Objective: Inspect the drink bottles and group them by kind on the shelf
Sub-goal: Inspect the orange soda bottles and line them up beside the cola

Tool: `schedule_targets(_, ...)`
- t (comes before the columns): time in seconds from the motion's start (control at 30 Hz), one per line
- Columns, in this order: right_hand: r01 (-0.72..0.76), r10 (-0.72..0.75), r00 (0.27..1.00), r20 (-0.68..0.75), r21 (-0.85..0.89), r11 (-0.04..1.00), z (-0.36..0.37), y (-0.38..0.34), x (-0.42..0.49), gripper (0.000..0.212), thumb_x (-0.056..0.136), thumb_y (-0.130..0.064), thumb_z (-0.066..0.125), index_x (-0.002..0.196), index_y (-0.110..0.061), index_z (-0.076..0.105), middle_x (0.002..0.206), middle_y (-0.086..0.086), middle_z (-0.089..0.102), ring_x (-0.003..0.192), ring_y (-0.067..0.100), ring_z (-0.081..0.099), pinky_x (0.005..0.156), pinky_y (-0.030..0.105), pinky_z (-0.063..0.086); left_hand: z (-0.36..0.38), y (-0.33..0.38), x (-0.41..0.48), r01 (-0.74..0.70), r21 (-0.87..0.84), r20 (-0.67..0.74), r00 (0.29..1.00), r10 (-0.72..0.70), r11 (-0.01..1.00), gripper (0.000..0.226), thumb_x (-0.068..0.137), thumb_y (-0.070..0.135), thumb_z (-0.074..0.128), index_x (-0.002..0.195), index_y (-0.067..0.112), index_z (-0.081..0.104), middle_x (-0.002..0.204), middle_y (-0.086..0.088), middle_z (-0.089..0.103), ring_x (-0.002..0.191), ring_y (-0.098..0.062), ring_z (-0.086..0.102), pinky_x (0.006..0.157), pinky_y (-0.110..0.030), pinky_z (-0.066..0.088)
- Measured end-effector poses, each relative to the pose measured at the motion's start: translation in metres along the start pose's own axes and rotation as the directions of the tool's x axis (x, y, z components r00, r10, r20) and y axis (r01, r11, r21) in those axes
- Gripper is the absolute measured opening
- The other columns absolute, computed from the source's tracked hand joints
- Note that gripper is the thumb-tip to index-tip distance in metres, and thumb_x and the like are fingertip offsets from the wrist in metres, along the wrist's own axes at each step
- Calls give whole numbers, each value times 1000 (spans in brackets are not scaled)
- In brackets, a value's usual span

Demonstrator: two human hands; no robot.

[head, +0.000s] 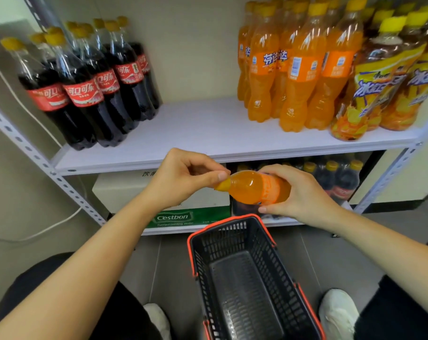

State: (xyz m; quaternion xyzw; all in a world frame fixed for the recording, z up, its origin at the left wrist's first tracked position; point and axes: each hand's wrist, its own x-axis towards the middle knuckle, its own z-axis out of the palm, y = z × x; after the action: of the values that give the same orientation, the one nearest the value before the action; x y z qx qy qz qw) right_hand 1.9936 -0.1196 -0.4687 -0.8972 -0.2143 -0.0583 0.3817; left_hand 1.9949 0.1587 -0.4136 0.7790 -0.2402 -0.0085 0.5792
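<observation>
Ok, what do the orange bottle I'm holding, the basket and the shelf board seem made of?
Orange bottle: clear glossy plastic, probably; liquid shows through and a highlight glints. Basket: matte black moulded plastic, judging by its lattice walls. Shelf board: smooth white, perhaps laminate or painted metal; cannot tell.

A small shop or stockroom: a white slotted-metal shelf holds grouped rows of cola bottles, orange soda bottles and iced tea bottles, a Cestbon water carton sits beneath, and a black plastic shopping basket stands on the tiled floor.
</observation>
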Motion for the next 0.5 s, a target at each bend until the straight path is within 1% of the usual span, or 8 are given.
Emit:
schedule_targets(0.07,16,-16,1000,1,32,999,0,-1,-1,74,62,-37,97,126,-36,60,123,-16,63,112,6,59,98,41,50,3,2,0,25,-103,-10,1000,-26,994,16,84,10,73,98,3,78,89,-9,79,80,-19,76,71,-25,60)
schedule_targets(0.17,9,-13,1000,25,117,993,2,-4,-3,74,63,-37,96,127,-35,59,122,-21,62,112,-2,58,95,29,49,9,4,0,75,-287,-3,997,-79,955,16,82,15,69,92,9,80,84,-6,78,73,-15,71,64,-22,57)
schedule_targets(0.23,-23,15,999,45,177,984,3,-5,-4,75,64,-33,96,129,-32,59,123,-18,63,115,1,59,98,29,49,12,4,-1,97,-399,38,995,-89,912,18,85,14,66,94,14,82,90,-6,76,78,-14,70,66,-22,57)
schedule_targets(0.3,-70,54,996,70,244,967,3,-6,-3,76,66,-26,96,132,-28,59,125,-10,65,116,8,61,101,36,50,14,4,-1,91,-480,65,996,-68,872,20,90,11,66,102,15,81,102,-6,76,91,-16,70,74,-24,58)
schedule_targets(0.33,-84,63,995,82,281,956,3,-7,-3,76,66,-24,95,133,-28,59,125,-8,67,116,11,63,101,36,51,15,4,-1,77,-508,66,997,-50,858,22,92,9,65,108,15,79,108,-7,75,99,-18,70,79,-26,58)
schedule_targets(0.4,-103,70,992,101,369,924,4,-8,-3,71,67,-25,93,130,-28,60,120,-7,72,111,10,68,95,29,54,18,3,0,28,-529,43,999,-6,848,32,92,3,61,118,16,75,117,-7,74,107,-21,69,86,-29,57)
schedule_targets(0.43,-119,79,990,114,413,903,4,-10,-4,68,67,-28,91,128,-29,61,117,-8,73,108,8,69,90,23,55,19,2,1,-5,-521,21,1000,19,853,37,92,0,61,121,18,74,119,-7,73,107,-22,70,88,-30,57)
schedule_targets(0.5,-162,100,983,154,470,868,5,-13,-4,62,70,-31,86,126,-29,61,115,-13,74,104,7,71,84,19,56,24,1,2,-85,-461,-63,996,62,883,40,90,-2,65,121,22,74,120,-4,74,104,-21,71,89,-31,56)
